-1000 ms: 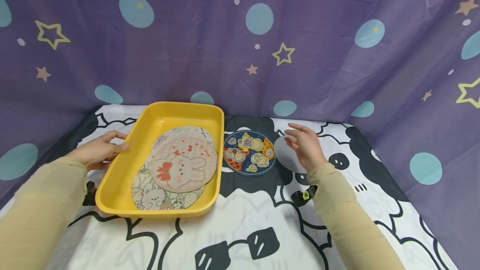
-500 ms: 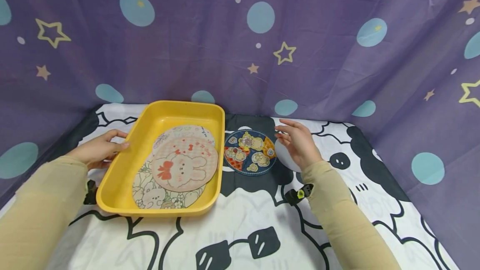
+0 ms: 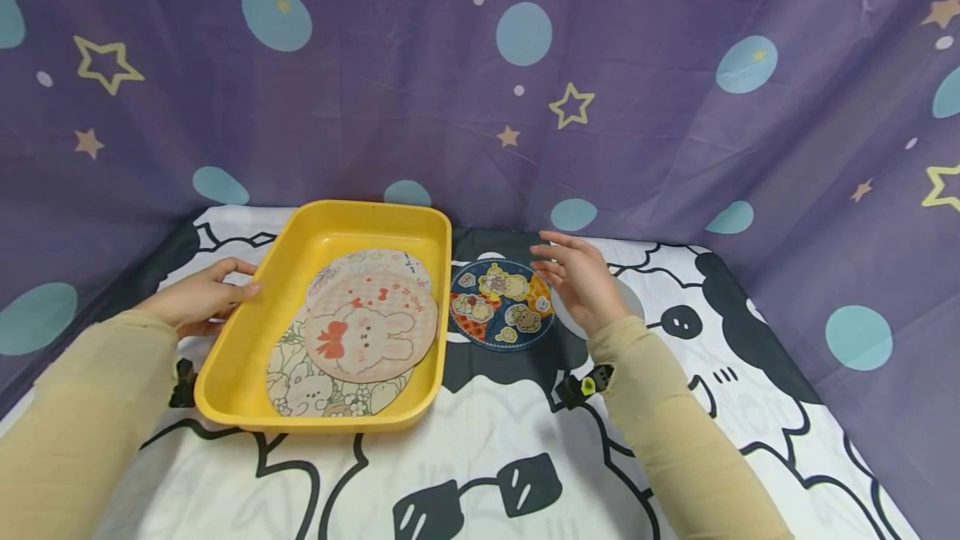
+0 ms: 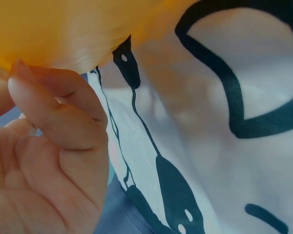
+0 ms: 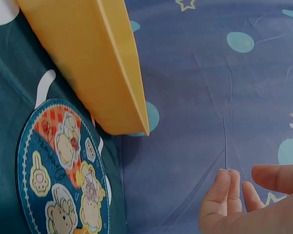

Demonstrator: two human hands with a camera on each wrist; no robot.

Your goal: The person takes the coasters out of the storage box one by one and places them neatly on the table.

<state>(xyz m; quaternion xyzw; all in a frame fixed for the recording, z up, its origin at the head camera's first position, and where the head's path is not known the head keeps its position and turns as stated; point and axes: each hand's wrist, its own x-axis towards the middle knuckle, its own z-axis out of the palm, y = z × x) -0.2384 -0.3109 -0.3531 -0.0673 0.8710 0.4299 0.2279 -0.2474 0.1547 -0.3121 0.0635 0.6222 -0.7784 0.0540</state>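
My left hand (image 3: pixel 206 297) grips the left rim of a yellow tray (image 3: pixel 322 424), thumb and fingertips at its edge in the left wrist view. Inside the tray lie overlapping round mats: a pink one with a bunny (image 3: pixel 375 348) on top, a pale one with small doodles (image 3: pixel 375 260) behind, and one with flowers and bunnies (image 3: pixel 300 394) underneath. Just right of the tray, a dark blue round mat (image 3: pixel 502 311) with bear pictures lies flat on the cloth. Beside it hovers my right hand (image 3: pixel 581 280), holding nothing, its fingers extended loosely towards the mat.
A pale grey circle (image 3: pixel 632 297) shows on both sides of my right hand, which partly covers it. A black-and-white cartoon-print cloth (image 3: pixel 480 415) covers the table. Behind rises a purple curtain (image 3: pixel 375 90) with stars and blue ovals, close to the tray's far edge.
My right hand has moved left, from over the pale grey circle towards the blue mat. The left hand stays on the tray's rim, and the mats lie as before.
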